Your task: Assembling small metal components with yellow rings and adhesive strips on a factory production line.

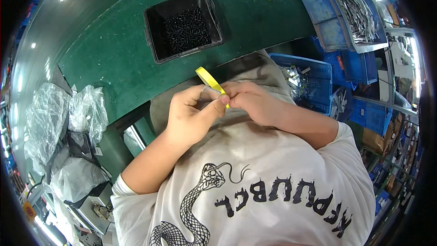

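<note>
A narrow roll of yellow tape (206, 77) is held edge-up in front of my shirt, over my lap. My left hand (193, 115) is closed, its thumb and fingers pinching the roll's near side. A small thin greyish piece (210, 92) shows between the left fingers and the tape; what it is I cannot make out. Against the roll's right side, my right hand (252, 102) is closed too, its fingertips pressed on the tape beside the left thumb. Those fingertips are partly hidden where the hands meet.
On the green table (255, 23) ahead stands a black bin (152, 32) of small black parts. Clear plastic bags (48, 114) lie at the left. Rightward are a blue crate (318, 66) of small pieces and a higher blue bin (331, 32) of thin metal strips.
</note>
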{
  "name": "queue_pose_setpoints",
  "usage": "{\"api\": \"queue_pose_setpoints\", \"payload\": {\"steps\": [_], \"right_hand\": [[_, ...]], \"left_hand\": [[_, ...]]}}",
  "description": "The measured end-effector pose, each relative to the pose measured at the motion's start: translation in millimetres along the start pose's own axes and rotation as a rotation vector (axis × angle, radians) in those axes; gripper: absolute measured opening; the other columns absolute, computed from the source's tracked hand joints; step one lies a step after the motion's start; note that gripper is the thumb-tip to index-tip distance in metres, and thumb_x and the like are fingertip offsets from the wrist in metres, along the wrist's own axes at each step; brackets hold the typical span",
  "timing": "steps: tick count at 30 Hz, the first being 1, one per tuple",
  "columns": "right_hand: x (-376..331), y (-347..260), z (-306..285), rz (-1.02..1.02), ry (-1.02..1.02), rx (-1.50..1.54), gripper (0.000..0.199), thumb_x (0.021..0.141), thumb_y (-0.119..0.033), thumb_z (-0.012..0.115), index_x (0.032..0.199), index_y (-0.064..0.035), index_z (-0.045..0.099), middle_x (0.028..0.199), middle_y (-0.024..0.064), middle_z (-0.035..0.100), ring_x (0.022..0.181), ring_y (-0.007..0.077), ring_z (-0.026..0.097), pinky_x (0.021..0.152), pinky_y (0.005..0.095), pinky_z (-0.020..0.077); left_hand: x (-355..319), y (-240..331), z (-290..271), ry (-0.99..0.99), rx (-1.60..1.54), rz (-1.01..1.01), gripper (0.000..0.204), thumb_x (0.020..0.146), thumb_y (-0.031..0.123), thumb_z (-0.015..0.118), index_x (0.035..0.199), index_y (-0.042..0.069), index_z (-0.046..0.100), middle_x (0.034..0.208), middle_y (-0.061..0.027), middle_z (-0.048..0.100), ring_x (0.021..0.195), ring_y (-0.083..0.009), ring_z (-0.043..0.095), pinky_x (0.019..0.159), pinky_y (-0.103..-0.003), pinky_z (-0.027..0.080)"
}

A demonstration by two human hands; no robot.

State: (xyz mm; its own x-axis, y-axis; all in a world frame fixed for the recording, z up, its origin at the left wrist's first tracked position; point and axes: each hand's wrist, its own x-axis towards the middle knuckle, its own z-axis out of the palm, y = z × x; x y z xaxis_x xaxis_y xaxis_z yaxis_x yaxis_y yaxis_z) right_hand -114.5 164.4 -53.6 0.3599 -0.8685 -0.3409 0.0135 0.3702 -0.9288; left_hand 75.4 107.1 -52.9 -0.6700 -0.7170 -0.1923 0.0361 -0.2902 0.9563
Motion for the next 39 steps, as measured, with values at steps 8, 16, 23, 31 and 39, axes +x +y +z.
{"api": "queue_pose_setpoints", "payload": {"steps": [8,16,23,31,39], "right_hand": [[-0.7,5.1,4.5,-0.016,0.082,0.048,0.026,0.094,-0.014,0.048,0.087,0.0004,0.069,0.101,0.0114,0.064,0.101,0.0204,0.060,0.095,0.0337,0.0423],[-1.8,-0.1,4.5,-0.150,0.082,-0.129,0.024,0.092,-0.011,0.048,0.086,0.0013,0.067,0.093,0.0123,0.067,0.092,0.0230,0.063,0.086,0.0356,0.0471],[-2.1,0.2,5.6,-0.251,0.072,-0.193,0.021,0.089,-0.009,0.047,0.083,0.0008,0.065,0.089,0.0148,0.068,0.087,0.0267,0.063,0.082,0.0372,0.0480],[1.1,4.0,3.7,-0.317,0.069,-0.229,0.021,0.087,-0.007,0.047,0.085,-0.0006,0.066,0.089,0.0142,0.068,0.089,0.0282,0.063,0.083,0.0393,0.0487],[-3.8,-6.0,4.9,-0.183,-0.038,-0.208,0.015,0.082,-0.001,0.053,0.090,-0.0022,0.065,0.098,0.0126,0.065,0.096,0.0316,0.060,0.088,0.0414,0.0458]], "left_hand": [[0.3,-1.3,0.5,0.001,0.024,0.005,0.009,0.093,0.004,0.069,0.086,-0.002,0.067,0.073,-0.0024,0.067,0.069,-0.0067,0.059,0.063,-0.023,0.048],[-0.8,-1.5,0.3,0.016,-0.014,-0.015,0.009,0.093,0.004,0.068,0.087,-0.002,0.067,0.073,-0.0030,0.067,0.068,-0.0069,0.059,0.062,-0.022,0.047],[-3.4,2.6,2.3,0.023,-0.066,-0.031,0.008,0.094,0.002,0.067,0.087,-0.002,0.064,0.075,-0.0037,0.066,0.068,-0.0075,0.059,0.061,-0.022,0.046],[-6.4,-6.3,2.4,0.055,0.042,0.010,0.009,0.092,0.004,0.070,0.087,-0.001,0.064,0.075,-0.0024,0.066,0.067,-0.0067,0.059,0.061,-0.022,0.046],[-4.9,1.0,-1.2,0.026,-0.166,-0.071,0.010,0.093,0.005,0.069,0.090,-0.001,0.062,0.078,-0.0047,0.067,0.068,-0.0078,0.060,0.060,-0.022,0.046]]}}
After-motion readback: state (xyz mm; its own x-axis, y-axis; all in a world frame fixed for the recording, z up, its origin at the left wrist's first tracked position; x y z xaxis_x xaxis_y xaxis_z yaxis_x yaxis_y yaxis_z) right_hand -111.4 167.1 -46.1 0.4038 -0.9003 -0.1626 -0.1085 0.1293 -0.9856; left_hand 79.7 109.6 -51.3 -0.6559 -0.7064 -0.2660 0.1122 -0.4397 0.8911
